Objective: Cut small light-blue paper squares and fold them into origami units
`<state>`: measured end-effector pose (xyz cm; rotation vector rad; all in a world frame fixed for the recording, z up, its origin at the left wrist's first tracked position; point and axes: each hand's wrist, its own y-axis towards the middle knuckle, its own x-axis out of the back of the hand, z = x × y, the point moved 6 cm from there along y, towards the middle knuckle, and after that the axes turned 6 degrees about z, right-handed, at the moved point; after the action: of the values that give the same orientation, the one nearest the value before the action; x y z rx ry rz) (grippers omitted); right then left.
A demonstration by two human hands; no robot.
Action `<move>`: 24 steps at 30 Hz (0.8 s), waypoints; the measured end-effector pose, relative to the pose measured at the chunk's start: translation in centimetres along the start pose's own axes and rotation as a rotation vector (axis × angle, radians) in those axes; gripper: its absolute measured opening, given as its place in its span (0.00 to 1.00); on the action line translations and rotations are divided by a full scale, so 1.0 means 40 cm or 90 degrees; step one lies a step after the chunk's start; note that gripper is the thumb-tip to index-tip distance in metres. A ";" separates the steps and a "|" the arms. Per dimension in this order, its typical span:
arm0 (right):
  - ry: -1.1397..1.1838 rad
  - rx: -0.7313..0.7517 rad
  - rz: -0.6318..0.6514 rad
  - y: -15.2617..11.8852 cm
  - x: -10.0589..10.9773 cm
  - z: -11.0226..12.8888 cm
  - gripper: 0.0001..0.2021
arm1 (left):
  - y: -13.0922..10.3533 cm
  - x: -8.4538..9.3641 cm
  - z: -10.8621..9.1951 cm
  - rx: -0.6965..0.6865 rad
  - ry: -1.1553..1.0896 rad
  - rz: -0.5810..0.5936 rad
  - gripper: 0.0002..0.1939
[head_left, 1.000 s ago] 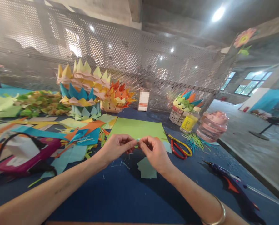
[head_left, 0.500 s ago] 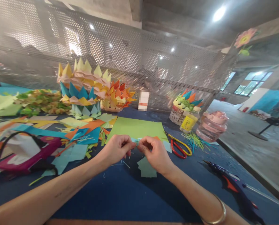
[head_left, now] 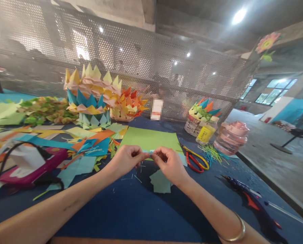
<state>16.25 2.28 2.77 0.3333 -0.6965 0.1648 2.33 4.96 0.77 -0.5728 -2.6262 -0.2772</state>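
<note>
Near the front edge of a green paper sheet, a small light-blue piece of paper is pinched between my two hands. My left hand is closed, thumb and index finger on the paper's left side. My right hand pinches its right side, and the fingertips nearly meet. Much of the paper is hidden behind the fingers. Below my right hand, several pale blue-green paper pieces lie stacked on the dark blue table. Just right of that hand rest scissors with red and yellow handles.
A dark blue glue gun lies at right, a magenta tool with a black cord at left. Folded-paper crowns stand behind coloured scraps. A yellow-labelled bottle and pink bottle stand near the right table edge.
My fingertips have shifted slightly on the small light-blue paper, and less of it shows between them. Both hands stay in nearly the same place. The view has moved a little.
</note>
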 end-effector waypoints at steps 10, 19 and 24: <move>-0.074 -0.097 -0.073 0.029 0.071 -0.103 0.12 | 0.000 -0.008 0.008 -0.013 -0.011 0.013 0.16; -0.198 -0.139 -0.107 0.031 0.094 -0.122 0.11 | 0.002 -0.013 0.007 -0.018 -0.018 0.028 0.15; -0.223 -0.145 -0.116 0.031 0.100 -0.124 0.09 | -0.001 -0.015 0.004 -0.017 -0.020 0.031 0.15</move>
<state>21.94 5.34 2.14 0.2065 -1.0158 -0.1491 2.74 4.77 0.35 -0.6536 -2.6385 -0.2911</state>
